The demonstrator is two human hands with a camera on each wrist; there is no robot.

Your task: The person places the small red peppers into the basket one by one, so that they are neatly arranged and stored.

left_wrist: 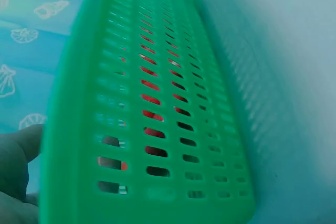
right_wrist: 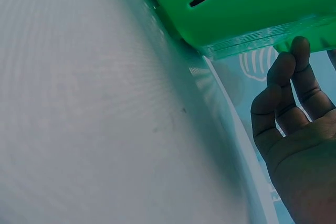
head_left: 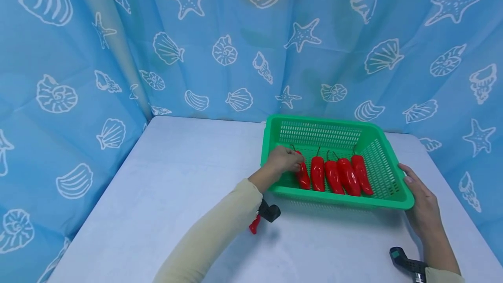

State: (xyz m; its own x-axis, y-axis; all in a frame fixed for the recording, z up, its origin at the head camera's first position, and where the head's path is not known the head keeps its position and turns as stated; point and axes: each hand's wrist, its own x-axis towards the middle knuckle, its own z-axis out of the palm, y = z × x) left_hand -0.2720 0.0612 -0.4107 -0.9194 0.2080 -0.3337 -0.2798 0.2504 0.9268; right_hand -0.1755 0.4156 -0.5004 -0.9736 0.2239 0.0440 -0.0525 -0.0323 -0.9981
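A green plastic basket (head_left: 346,202) stands on the white table with several glossy red chili peppers (head_left: 317,174) lying side by side in it, stems pointing away. Inside its left end, my left hand (head_left: 282,160) holds the leftmost chili pepper (head_left: 303,177) near its upper part. Through the basket's slots the left wrist view shows bits of red, and part of the left hand (left_wrist: 18,177) beyond the rim. My right hand (head_left: 424,204) grips the basket's right rim; in the right wrist view its bent fingers (right_wrist: 281,69) reach the rim.
Another red pepper (head_left: 254,224) lies on the white table (head_left: 177,178), partly hidden under the left forearm. A blue curtain (head_left: 220,21) with shell and starfish prints hangs behind and along both sides. Dark wrist cameras (head_left: 269,211) are strapped to both wrists.
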